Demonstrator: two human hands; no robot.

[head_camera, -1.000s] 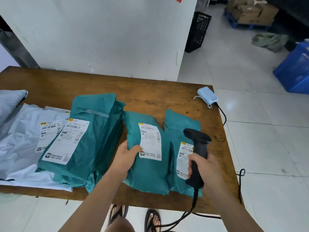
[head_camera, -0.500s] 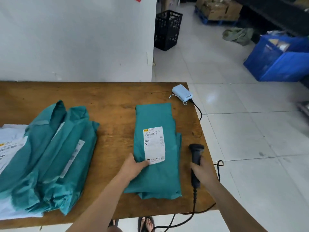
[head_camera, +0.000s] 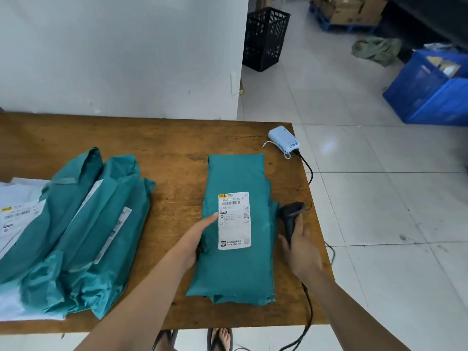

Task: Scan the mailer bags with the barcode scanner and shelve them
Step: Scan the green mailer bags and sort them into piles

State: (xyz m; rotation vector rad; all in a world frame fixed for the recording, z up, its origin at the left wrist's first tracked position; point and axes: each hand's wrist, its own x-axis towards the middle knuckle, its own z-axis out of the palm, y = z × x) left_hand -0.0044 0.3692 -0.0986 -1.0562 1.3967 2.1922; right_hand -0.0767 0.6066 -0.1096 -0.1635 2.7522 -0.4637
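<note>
Two teal mailer bags lie stacked on the wooden table, the top one showing a white shipping label. My left hand grips the stack's left edge, thumb on top near the label. Just right of the stack, my right hand holds the black barcode scanner by its handle, its head lowered to the table. A pile of teal mailer bags lies to the left on top of white mailer bags.
A light blue power bank sits at the table's far right corner, with the scanner's black cable plugged into it. On the tiled floor stand a black crate, a blue bin and cardboard boxes.
My left hand slid one teal bag onto the other, forming a stack. My right hand lowered the scanner from above the labels down beside the stack. The camera view shifted right.
</note>
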